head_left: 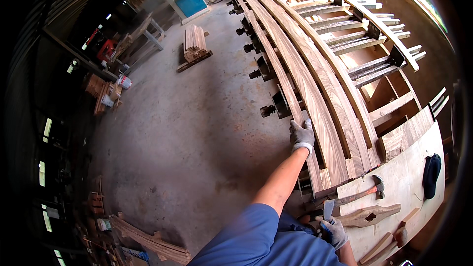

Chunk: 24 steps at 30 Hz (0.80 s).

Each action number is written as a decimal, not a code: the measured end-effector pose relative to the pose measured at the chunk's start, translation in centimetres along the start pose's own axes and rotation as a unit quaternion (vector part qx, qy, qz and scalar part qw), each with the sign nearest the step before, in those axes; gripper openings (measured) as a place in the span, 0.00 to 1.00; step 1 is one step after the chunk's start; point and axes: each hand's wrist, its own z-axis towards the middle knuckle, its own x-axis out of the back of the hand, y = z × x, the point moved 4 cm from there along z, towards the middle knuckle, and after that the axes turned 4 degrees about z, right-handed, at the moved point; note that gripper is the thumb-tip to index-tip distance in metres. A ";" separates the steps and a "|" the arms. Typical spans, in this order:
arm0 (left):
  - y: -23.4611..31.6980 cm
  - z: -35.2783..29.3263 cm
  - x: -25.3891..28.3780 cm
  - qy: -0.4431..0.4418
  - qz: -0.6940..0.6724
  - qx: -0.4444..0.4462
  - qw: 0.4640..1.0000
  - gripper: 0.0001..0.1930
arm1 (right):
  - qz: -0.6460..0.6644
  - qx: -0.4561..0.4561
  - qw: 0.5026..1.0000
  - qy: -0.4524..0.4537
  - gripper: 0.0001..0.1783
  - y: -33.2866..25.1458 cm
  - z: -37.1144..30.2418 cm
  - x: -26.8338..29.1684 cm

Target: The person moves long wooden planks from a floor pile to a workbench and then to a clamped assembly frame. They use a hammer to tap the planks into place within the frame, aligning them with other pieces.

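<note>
My left hand [301, 135], in a grey-and-white work glove, reaches forward. Its fingers close over the near end of a narrow wooden strip [282, 76], the leftmost of several long boards. Beside that strip lies a wider grained board [315, 101], with a gap between them. Close to my body, my right hand [336, 232], also gloved, grips a putty knife [328, 209] with its flat metal blade pointing up; its handle is mostly hidden. Right of this hand a thick shaped piece of wood [372, 216] and a hammer [378, 187] lie on a pale panel [409, 180].
Dark metal clamps [276, 103] stick out along the boards' left side. Slatted rails [345, 44] run along the right. A dark blue cloth item [431, 176] sits on the panel. On the concrete floor stand a wood stack [195, 42] and, lower left, curved timbers [148, 239].
</note>
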 end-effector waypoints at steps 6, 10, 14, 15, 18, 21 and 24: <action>0.1 -0.1 0.2 -0.006 -0.010 -0.003 1.000 0.43 | 0.006 0.003 1.000 -0.005 0.18 0.1 0.1 0.0; 0.2 -0.1 0.3 -0.007 -0.013 -0.001 1.000 0.44 | 0.004 0.008 1.000 -0.001 0.18 0.2 0.1 0.1; 0.2 -0.2 0.3 -0.009 -0.011 0.001 1.000 0.44 | 0.006 0.007 1.000 -0.002 0.18 0.1 0.1 0.1; 0.2 -0.2 0.3 -0.007 -0.011 0.001 1.000 0.44 | 0.008 0.006 1.000 -0.001 0.18 0.0 0.0 -0.1; 0.2 -0.1 0.3 -0.007 -0.011 0.001 1.000 0.44 | 0.014 0.003 1.000 0.003 0.18 -0.2 -0.1 -0.4; 0.1 -0.1 0.2 -0.004 -0.009 0.002 1.000 0.44 | 0.016 0.001 1.000 0.005 0.16 -0.1 0.0 -0.5; 0.0 -0.1 0.2 -0.006 -0.014 0.001 1.000 0.44 | 0.013 -0.004 1.000 0.001 0.17 -0.4 0.0 -0.9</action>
